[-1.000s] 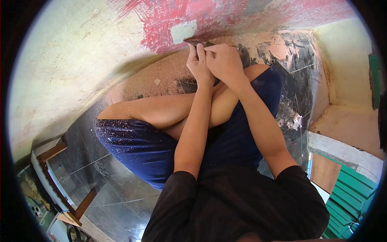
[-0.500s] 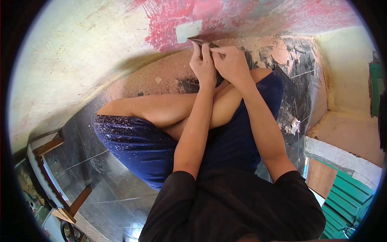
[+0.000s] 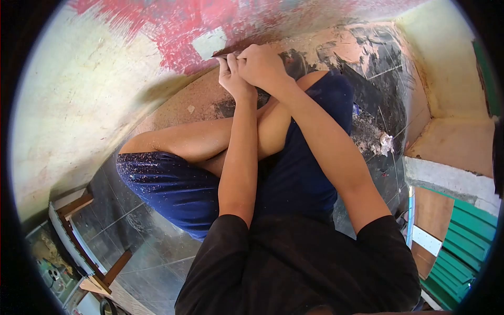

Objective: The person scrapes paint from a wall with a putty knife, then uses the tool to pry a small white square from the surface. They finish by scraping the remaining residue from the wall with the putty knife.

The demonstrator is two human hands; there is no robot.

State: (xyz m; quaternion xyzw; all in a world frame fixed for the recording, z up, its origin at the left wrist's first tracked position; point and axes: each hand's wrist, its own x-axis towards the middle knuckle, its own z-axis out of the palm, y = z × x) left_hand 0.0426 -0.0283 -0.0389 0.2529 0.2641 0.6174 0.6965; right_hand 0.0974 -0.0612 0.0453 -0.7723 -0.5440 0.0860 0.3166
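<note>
A thin, dark-bladed scraper (image 3: 226, 55) points left, its tip at the lower edge of a pale square patch (image 3: 209, 43) on the red-painted wall (image 3: 181, 50). My right hand (image 3: 262, 67) is closed around the scraper's rear part, and its handle is hidden. Just below and to the left, my left hand (image 3: 234, 81) has its fingers pressed against the blade. The two hands touch each other. My crossed legs, in blue shorts (image 3: 168, 173) speckled with paint flakes, lie under my forearms.
Pinkish dust and flakes (image 3: 178, 107) cover the floor along the wall. Dark tiles (image 3: 131, 236) surround me. A crumpled white scrap (image 3: 386, 144) lies to the right. A wooden frame (image 3: 73, 231) stands at the left, and a green slatted panel (image 3: 467, 236) at the lower right.
In the view, both hands and the scraper have shifted left along with the wall patch as the camera turned. The blade tip stays by the patch's lower edge, and the right hand is tilted further over the left.
</note>
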